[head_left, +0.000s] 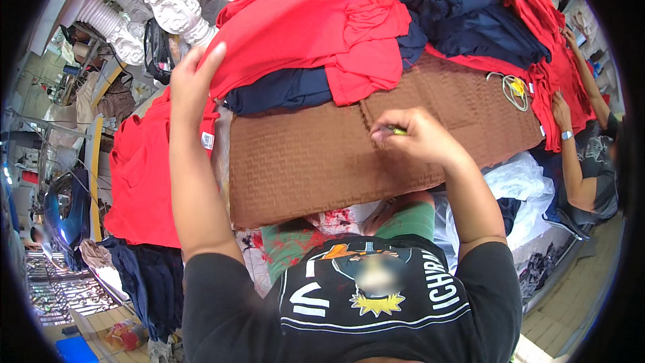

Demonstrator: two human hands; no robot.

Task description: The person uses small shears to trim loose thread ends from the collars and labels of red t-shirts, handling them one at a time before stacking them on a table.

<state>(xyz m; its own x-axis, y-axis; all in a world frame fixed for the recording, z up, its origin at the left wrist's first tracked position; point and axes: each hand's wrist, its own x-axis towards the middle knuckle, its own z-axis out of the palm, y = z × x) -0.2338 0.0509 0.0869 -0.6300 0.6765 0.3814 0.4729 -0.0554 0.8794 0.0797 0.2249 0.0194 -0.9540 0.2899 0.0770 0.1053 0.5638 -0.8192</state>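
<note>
1. Head view, looking down: a work surface covered by a brown textured mat (316,161) is shown, with piles of red and navy garments heaped along its far side.
2. The left hand (191,77) is laid on the edge of a red garment (295,27); the fingers are curled over the cloth fold, which is gripped loosely. A small white label (207,140) is seen hanging from the hem just below the wrist.
3. The right hand (413,136) is held over the mat, its fingers closed around a small yellow-green tool (398,131), of which only the tip is visible; its kind cannot be told.
4. The red garment lies on top of a navy garment (282,89) at the near edge of the pile, partly draped over the left side of the table.
5. Handling, as judged: the cloth is soft, light and limp, so it would sag and slide off the stack if lifted at one point; a hold at the hem or seam near the label is advised.
6. A second person's arm (571,154) is seen at the right, resting on another red pile; a coiled cord (514,91) lies near it.
</note>
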